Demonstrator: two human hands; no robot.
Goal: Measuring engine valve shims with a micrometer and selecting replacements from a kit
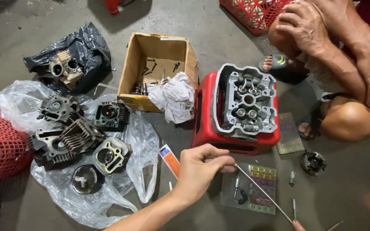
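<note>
Thin metal rod (264, 192) runs at a slant over the concrete floor (219, 38), low and right of centre, passing above a flat clear plastic organiser case (253, 188) with small coloured compartments. The person's left hand (200, 169) pinches the rod's upper end, thumb and fingertips pressed together on it, the other fingers curled in. The right hand (298, 225) shows only as a fingertip at the bottom edge, touching the rod's lower end; whether its fingers are spread or closed I cannot tell. Just beyond the left hand stands a red plastic stool (206, 128) with a grey engine cylinder head (247, 100) lying on top of it. Left of the stool sits an open cardboard box (135, 64) holding bolts and small parts, a white rag (174, 96) draped over its corner. Further left, several finned engine cylinders (80, 137) lie on clear plastic bags (144, 141), and another part rests on a black bag (86, 42). A small orange and white packet (170, 159) lies by the left wrist. A round metal part (313, 162) sits on the floor to the right. A second person crouches at the upper right, hand (302, 21) resting on a knee.
</note>
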